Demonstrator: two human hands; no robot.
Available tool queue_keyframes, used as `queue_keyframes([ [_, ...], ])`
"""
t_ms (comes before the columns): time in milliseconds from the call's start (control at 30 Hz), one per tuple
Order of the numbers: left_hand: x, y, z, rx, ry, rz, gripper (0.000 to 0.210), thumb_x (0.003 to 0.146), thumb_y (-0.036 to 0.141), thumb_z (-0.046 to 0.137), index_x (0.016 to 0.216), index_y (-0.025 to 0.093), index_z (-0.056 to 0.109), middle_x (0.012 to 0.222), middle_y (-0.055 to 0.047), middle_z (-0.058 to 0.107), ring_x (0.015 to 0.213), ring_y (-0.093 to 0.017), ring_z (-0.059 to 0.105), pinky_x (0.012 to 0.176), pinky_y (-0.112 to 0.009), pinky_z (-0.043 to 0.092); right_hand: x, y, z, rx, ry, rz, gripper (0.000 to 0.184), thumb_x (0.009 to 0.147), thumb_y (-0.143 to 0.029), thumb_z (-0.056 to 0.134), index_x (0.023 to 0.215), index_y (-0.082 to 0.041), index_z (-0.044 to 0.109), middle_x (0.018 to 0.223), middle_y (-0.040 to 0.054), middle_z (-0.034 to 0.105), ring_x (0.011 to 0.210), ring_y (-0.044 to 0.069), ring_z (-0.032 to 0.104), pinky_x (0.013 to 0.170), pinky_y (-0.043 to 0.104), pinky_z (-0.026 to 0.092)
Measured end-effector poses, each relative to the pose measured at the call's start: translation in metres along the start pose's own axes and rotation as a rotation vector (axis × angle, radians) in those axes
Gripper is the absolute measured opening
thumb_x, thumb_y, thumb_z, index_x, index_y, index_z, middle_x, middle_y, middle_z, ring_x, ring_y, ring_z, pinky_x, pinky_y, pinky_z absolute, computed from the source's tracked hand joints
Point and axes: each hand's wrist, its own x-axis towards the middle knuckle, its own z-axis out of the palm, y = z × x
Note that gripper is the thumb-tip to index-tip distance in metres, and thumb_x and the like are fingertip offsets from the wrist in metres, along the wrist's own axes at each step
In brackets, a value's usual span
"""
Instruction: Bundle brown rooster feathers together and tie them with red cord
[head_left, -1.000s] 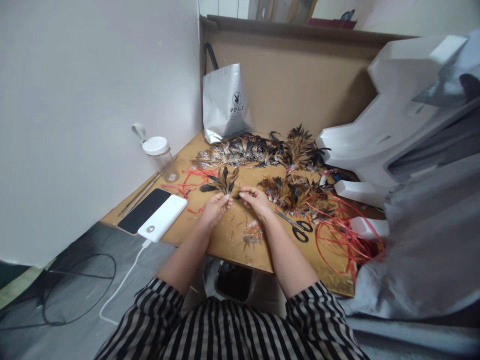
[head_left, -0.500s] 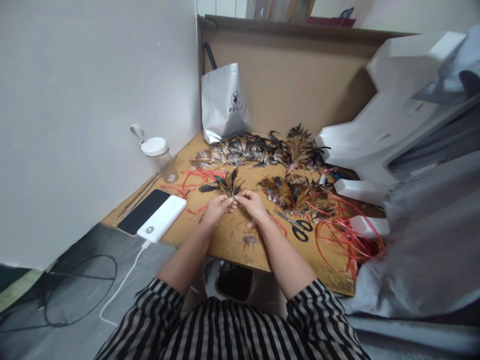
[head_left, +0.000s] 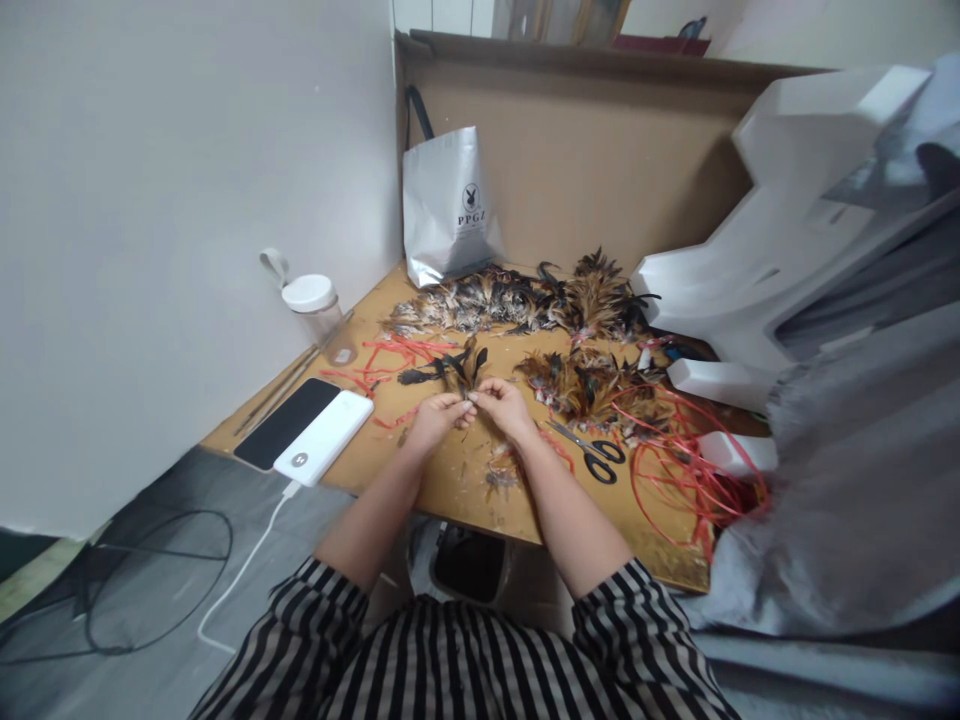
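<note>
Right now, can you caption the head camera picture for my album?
Left hand and right hand pinch feathers over a table; scissors lie nearby.

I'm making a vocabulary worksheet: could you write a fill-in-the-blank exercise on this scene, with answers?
The left hand and right hand meet at the base of some ____.
The scissors have handles coloured ____.
The bag bears the letters ____.
The jar has a lid coloured ____.
Missing words: feathers; black; PPGZ; white.
</note>
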Motion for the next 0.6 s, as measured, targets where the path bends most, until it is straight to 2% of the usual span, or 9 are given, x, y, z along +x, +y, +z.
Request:
queue_keyframes([
  [233, 0.0003, -0.0022, -0.0008, 0.048, -0.009, 0.007, 0.024, 0.063, 0.031, 0.066, 0.075, 0.011, 0.064, 0.061, -0.004, 0.063, 0.056, -0.011, 0.057, 0.054, -0.022, 0.044, -0.0002, 0.0005, 0.0007, -0.006, -0.008, 0.011, 0.026, 0.055, -0.037, 0.068, 0.061, -0.017, 0.054, 0.052, -0.0042, 0.053, 0.047, 0.009, 0.046, 0.049, 0.021, 0.035],
  [400, 0.0009, -0.0036, -0.0018, 0.063, -0.017, 0.019, 0.022, 0.064, 0.031, 0.065, 0.073, 0.011, 0.065, 0.062, -0.004, 0.063, 0.055, -0.011, 0.056, 0.055, -0.023, 0.045, -0.0004, -0.0006, 0.0006, -0.031, 0.007, -0.027, 0.024, 0.057, -0.036, 0.068, 0.061, -0.017, 0.054, 0.052, -0.0043, 0.053, 0.047, 0.008, 0.046, 0.050, 0.021, 0.036],
  [600, -0.0002, -0.0022, -0.0008, 0.085, -0.025, 0.028, 0.022, 0.064, 0.032, 0.065, 0.071, 0.011, 0.066, 0.062, -0.005, 0.064, 0.053, -0.011, 0.056, 0.055, -0.024, 0.045, -0.0012, 0.0004, -0.0002, 0.041, -0.050, 0.033, 0.026, 0.054, -0.037, 0.069, 0.061, -0.017, 0.054, 0.053, -0.0041, 0.054, 0.049, 0.009, 0.049, 0.052, 0.022, 0.038],
])
